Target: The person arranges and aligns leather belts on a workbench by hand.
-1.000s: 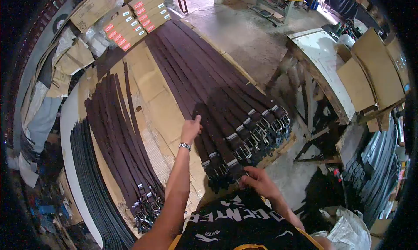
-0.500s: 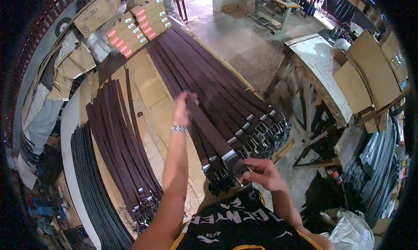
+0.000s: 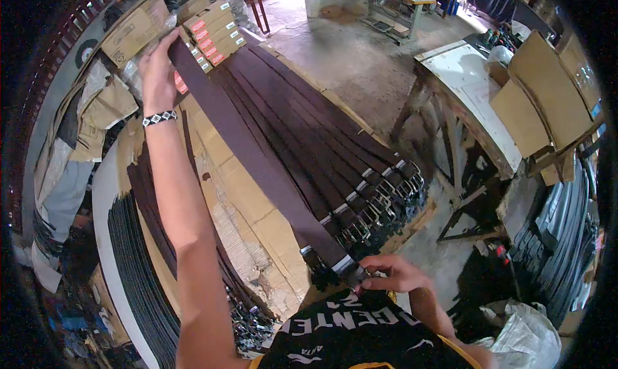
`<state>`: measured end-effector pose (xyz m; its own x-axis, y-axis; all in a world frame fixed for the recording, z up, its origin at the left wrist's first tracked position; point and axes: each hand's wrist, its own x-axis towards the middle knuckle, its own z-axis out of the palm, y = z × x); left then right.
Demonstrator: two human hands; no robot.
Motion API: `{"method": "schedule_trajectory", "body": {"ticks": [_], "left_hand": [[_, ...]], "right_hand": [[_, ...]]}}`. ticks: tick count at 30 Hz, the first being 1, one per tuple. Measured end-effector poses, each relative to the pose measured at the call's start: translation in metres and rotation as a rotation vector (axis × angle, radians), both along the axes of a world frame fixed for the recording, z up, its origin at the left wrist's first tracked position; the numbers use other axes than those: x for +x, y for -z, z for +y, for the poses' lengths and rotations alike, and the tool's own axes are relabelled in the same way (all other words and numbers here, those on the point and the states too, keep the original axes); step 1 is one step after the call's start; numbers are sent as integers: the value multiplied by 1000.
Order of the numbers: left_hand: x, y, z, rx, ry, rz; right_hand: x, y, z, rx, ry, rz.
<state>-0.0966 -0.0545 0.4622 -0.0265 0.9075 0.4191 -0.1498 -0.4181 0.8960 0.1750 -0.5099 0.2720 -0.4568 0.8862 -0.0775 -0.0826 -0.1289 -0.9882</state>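
Note:
A dark brown belt (image 3: 254,153) stretches diagonally between my two hands, raised above the others. My left hand (image 3: 158,76), with a patterned bracelet at the wrist, grips its far end near the stacked boxes. Close to my body, my right hand (image 3: 394,274) pinches the buckle end, where a pale band shows; the buckle itself is partly hidden by the fingers. Beneath and to the right lie several similar brown belts (image 3: 315,134) side by side, their metal buckles (image 3: 373,208) gathered at the near end.
Another group of brown belts (image 3: 147,189) and a bundle of black strips (image 3: 138,269) lie on the left. Labelled boxes (image 3: 215,31) stand at the far end on cardboard (image 3: 248,230). A white-topped table (image 3: 463,79) is on the right, with cardboard pieces (image 3: 541,102) beside it.
My left hand has moved away from me and leftward, from the belt's middle to its far end. The belt has been lifted and swung left. My right hand stays at the buckle end, slightly lower.

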Motion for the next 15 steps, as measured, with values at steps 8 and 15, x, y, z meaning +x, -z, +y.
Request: {"method": "schedule_trajectory", "body": {"ticks": [8, 15], "left_hand": [[-6, 70, 63, -156, 51, 28], [14, 66, 74, 28, 154, -53]], "right_hand": [[-16, 23, 18, -193, 114, 24], [-25, 42, 35, -117, 281, 60]]}}
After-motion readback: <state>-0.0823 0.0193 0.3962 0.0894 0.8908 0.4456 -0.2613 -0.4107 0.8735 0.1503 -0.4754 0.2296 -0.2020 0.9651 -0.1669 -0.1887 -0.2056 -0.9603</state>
